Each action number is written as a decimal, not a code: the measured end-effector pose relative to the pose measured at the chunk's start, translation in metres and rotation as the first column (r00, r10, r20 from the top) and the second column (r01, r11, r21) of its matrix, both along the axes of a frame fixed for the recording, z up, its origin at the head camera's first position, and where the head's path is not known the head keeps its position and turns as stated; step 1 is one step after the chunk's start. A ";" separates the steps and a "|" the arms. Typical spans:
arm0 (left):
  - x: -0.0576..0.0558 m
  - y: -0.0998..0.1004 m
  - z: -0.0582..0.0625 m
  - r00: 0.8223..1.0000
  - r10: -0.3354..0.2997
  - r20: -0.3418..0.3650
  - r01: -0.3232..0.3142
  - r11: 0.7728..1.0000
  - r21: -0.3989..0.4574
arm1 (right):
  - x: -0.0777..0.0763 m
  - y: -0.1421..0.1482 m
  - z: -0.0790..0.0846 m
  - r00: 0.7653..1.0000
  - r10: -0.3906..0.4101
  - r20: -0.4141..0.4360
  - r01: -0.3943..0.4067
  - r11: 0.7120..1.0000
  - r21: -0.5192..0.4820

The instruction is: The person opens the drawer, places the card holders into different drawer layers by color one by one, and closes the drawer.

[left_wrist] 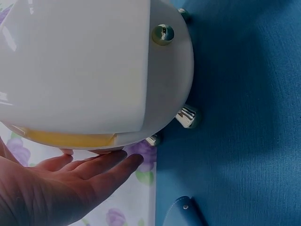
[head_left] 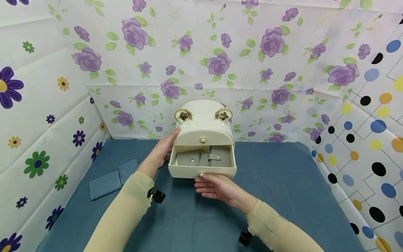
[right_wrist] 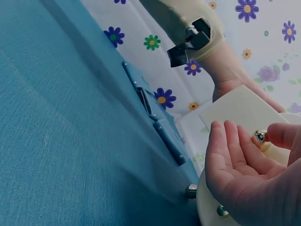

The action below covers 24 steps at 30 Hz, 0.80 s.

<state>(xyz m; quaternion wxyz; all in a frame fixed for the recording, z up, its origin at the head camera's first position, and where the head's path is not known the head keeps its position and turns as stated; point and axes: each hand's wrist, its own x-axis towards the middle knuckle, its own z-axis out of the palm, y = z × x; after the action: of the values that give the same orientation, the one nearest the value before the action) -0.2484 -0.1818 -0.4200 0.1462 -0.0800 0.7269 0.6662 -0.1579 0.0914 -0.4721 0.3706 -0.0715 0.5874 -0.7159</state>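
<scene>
A cream storage box (head_left: 204,122) with a rounded top and two gold rings stands near the back wall. Its lower drawer (head_left: 185,171) is pulled out toward me. Inside the drawer lie grey snap-fastened cases (head_left: 220,157). My right hand (head_left: 221,189) pinches the small gold knob (right_wrist: 259,136) on the drawer front between thumb and index finger, its other fingers extended below. Along the box's left side rests my left hand (head_left: 160,150), thumb near the top; in the left wrist view its fingers (left_wrist: 101,165) lie nearly straight against the side.
Blue cases (head_left: 105,184) lie on the blue cloth (head_left: 195,224) at the left, beside my left forearm. Short metal feet (left_wrist: 188,116) hold the box up off the cloth. Floral sheets (head_left: 201,45) hang behind, with patterned sheets on both sides.
</scene>
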 end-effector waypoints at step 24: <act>0.000 0.001 0.001 1.000 0.005 0.014 -0.006 1.000 0.012 | -0.004 -0.001 0.002 0.997 -0.056 -0.047 0.058 0.998 0.036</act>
<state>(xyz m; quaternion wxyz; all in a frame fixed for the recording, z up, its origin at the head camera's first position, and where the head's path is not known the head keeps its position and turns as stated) -0.2483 -0.1809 -0.4192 0.1500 -0.0859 0.7217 0.6702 -0.1621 0.0906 -0.4703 0.3378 -0.0642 0.6108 -0.7132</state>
